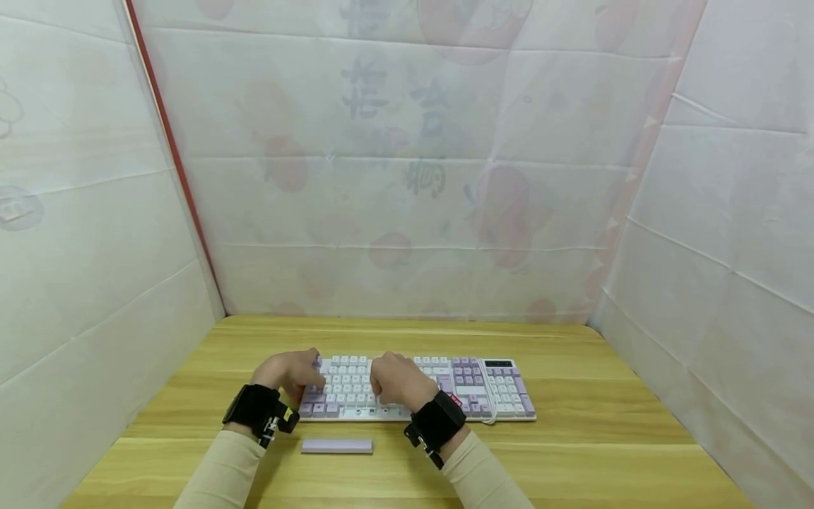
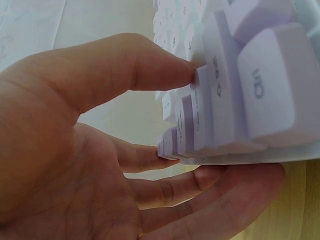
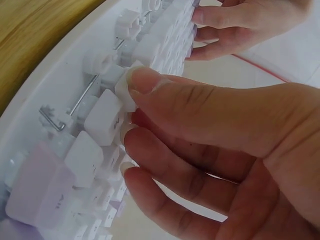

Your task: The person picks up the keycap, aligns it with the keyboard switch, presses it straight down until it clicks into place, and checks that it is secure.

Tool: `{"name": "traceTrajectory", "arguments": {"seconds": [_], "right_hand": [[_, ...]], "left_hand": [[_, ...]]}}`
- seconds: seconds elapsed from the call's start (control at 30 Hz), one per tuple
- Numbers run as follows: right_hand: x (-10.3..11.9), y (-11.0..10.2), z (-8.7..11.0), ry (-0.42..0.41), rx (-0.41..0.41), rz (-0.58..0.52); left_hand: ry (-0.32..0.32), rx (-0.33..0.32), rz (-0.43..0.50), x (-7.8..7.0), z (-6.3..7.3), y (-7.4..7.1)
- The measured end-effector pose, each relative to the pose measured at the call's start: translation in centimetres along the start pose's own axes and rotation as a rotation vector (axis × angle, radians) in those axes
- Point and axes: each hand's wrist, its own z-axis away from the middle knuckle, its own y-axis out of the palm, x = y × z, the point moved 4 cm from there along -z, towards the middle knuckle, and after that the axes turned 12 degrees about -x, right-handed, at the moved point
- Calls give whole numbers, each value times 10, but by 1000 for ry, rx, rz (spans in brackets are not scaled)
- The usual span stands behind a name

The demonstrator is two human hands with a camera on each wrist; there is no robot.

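Note:
A white and lilac keyboard [image 1: 470,390] lies on the wooden table. My left hand [image 1: 291,371] grips its left end. In the left wrist view the thumb rests at the Caps Lock key [image 2: 201,107], and the other fingers lie along the side edge. My right hand [image 1: 402,382] is over the lower letter rows. Its thumb and fingers pinch a white keycap [image 3: 126,89] just above the uncovered space bar slot. A metal stabilizer wire [image 3: 84,95] shows in that slot. The long lilac space bar [image 1: 337,446] lies loose on the table in front.
A white cable [image 1: 490,396] lies bundled across the keyboard's right part. The wooden table [image 1: 610,438] extends around it. White patterned sheets [image 1: 394,212] close off the back and both sides. Black camera straps [image 1: 439,422] are on both wrists.

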Motion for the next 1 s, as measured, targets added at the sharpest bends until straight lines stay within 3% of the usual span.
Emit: {"name": "traceTrajectory", "arguments": {"seconds": [1.0], "right_hand": [[0,0,-1,33,-14,24]], "left_hand": [[5,-8,-1,-2,3,0]]}}
